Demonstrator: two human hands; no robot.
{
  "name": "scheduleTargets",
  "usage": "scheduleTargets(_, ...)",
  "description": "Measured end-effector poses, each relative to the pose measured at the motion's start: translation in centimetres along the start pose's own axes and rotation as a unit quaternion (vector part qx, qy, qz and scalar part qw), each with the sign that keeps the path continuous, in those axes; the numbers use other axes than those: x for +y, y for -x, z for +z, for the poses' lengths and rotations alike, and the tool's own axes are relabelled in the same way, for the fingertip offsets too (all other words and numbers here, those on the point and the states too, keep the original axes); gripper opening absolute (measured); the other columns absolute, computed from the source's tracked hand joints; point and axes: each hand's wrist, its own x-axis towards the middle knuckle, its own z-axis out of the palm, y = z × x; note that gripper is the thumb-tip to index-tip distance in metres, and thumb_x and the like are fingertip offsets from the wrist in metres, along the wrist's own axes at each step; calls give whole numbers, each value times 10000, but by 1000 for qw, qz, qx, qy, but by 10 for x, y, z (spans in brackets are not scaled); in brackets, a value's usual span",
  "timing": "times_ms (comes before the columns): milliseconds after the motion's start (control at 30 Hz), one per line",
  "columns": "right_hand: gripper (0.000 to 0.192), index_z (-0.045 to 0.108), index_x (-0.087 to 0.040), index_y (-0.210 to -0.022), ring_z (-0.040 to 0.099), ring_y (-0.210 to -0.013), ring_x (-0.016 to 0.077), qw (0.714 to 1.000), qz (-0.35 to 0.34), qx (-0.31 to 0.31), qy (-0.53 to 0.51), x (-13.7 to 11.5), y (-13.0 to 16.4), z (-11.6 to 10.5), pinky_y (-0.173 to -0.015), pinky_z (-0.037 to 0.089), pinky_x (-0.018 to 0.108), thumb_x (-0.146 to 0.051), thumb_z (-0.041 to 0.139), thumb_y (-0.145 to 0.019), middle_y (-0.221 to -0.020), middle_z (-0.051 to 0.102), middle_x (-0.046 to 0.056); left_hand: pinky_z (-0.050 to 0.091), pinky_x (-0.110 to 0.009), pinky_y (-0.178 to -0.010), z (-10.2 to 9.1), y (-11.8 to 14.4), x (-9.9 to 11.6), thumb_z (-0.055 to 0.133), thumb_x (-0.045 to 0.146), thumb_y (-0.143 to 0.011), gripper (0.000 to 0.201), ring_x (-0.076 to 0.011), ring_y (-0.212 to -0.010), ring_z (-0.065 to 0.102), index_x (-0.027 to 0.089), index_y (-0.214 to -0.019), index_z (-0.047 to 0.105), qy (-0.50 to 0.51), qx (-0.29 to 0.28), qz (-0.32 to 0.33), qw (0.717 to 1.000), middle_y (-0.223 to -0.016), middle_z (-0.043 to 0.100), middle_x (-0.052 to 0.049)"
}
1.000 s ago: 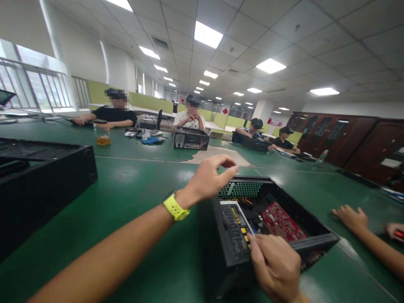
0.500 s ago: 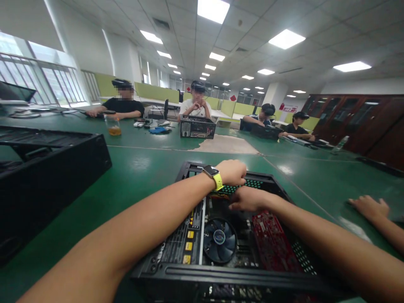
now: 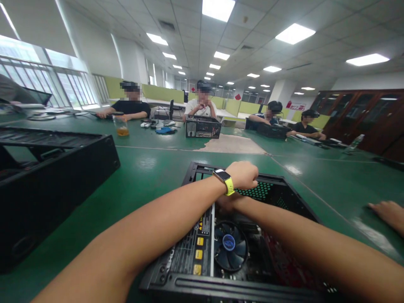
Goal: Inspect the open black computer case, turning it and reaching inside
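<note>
Here, label by label:

Case: the open black computer case (image 3: 284,198) lies flat on the green table (image 3: 148,176), at 6 o'clock in the view, its top open upward. Its long axis runs from 6 toward 12 o'clock, away from the person; the perforated far wall is at the 12 o'clock end.
Inside: a round cooler fan (image 3: 229,245) sits near the middle, with a power supply (image 3: 192,246) bearing yellow labels at its 9 o'clock side.
Hidden: the case's near edge is cut off by the bottom of the frame; the right forearm covers the 3 o'clock half of the interior, where only a dark red blur shows.
Left hand: the left hand (image 3: 244,174) reaches across from 8 o'clock, arm straight, a watch (image 3: 224,179) with a yellow strap on the wrist. The fingers are curled together over the case's far wall, gripping its rim.
Right hand: the right hand (image 3: 227,202) is down inside the case just below the left wrist, largely hidden; whether its fingers are spread or closed cannot be told.
Nearby: another black case (image 3: 63,176) lies at 9 o'clock, a co-worker's hand (image 3: 388,212) rests on the table at 3 o'clock, and seated people are at 12 o'clock.
</note>
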Motion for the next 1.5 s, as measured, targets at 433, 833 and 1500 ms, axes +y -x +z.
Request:
scheduleTargets(433, 170, 543, -157, -700, 465, -543, 87, 944, 37, -91, -314, 55, 83, -44, -570, 421, 219, -206, 395, -768, -610, 537, -25, 475, -286, -569, -18, 2, -4, 531, 180, -708, 208, -224, -642, 646, 154, -764, 730, 65, -104, -26, 992, -668, 688, -98)
scheduleTargets(833, 163, 618, -161, -724, 335, -382, 42, 905, 109, -158, -379, 72, 78, -35, -341, 251, 165, -273, 637, -608, -479, 421, -85, 456, -263, -537, 8, -1, 5, 762, 287, -632, 158, -161, -509, 586, 167, -623, 660, 134, -389, 33, 911, -506, 590, 21)
scheduleTargets(1500, 348, 651, -154, -978, 621, -611, 115, 959, 63, -119, -251, 72, 78, -36, -531, 470, 198, -423, 583, -768, -817, 672, 30, 465, -165, -495, -3, 3, -4, 532, 310, -889, 210, -110, -568, 658, 127, -934, 624, 303, -345, -138, 878, -901, 722, -101)
